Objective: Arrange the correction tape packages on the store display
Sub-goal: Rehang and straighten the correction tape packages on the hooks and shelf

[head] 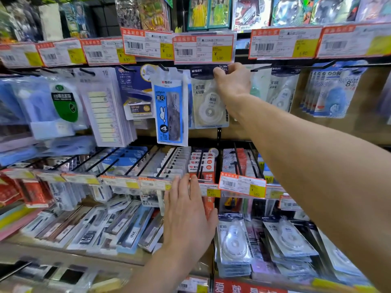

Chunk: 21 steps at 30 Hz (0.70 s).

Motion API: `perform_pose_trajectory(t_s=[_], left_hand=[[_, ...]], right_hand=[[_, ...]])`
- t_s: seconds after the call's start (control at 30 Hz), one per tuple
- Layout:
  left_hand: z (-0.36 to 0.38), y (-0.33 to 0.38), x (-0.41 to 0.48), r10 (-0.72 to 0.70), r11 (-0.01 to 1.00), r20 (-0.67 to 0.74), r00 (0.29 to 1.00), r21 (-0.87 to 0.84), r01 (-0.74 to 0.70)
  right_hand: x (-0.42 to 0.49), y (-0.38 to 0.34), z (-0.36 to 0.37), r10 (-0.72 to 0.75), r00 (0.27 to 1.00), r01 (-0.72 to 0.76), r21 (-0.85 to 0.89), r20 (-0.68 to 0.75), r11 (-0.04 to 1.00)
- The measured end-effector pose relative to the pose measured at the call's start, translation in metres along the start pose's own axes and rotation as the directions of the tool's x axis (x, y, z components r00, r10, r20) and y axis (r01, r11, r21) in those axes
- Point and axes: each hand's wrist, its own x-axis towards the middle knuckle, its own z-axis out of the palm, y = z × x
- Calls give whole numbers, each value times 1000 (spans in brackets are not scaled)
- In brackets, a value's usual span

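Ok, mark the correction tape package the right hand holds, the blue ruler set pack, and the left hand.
correction tape package [209, 108]: head view, on the round dispenser.
blue ruler set pack [169, 112]: head view, middle of its front.
left hand [188, 214]: head view, back of the hand.

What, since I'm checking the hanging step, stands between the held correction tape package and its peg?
Nothing visible does. The right hand pinches the correction tape package by its dark header, up at the peg row; the ruler pack hangs on its left.
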Motion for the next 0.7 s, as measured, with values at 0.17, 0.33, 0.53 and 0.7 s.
perform_pose_trajectory(t_s=[0.17,0.33,0.53,0.7], left_hand=[[-1,-1,0,-1,1000,26,1000,7,1],[-6,0,4,-18,1000,38,999,18,17],[-20,15,3,1,1000,46,999,26,-2],[-30,31,-6,45,999,64,997,27,-47]], right_hand=[[-12,16,-8,-26,1000,27,-60,16,998],[-48,46,-35,-61,977,122,-297,205,947],[-111,62,-85,-68,885,352,-566,461,746],[-159,61,-135,-20,822,450,-628,569,635]])
